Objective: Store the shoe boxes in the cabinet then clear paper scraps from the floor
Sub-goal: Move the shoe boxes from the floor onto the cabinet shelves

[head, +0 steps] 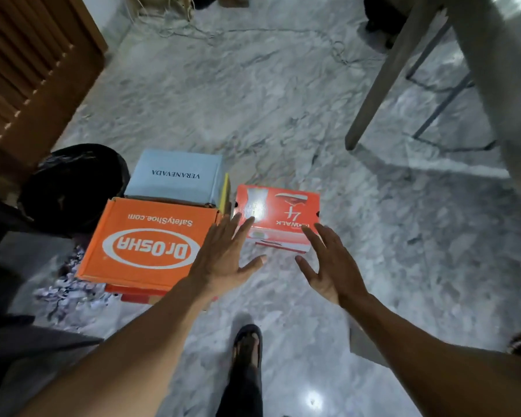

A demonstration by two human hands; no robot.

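A red shoe box lies on the marble floor ahead of me. My left hand and my right hand are stretched toward it with fingers spread, one at each near corner, holding nothing. Left of it an orange shoe box sits on top of another red box. Behind the orange one a light blue box rests on a yellow box. Paper scraps litter the floor at the left. A brown louvred cabinet door stands at the upper left.
A black bin bag sits left of the boxes. A table leg and a metal frame stand at the upper right. Cords trail across the far floor. My sandalled foot is below the hands.
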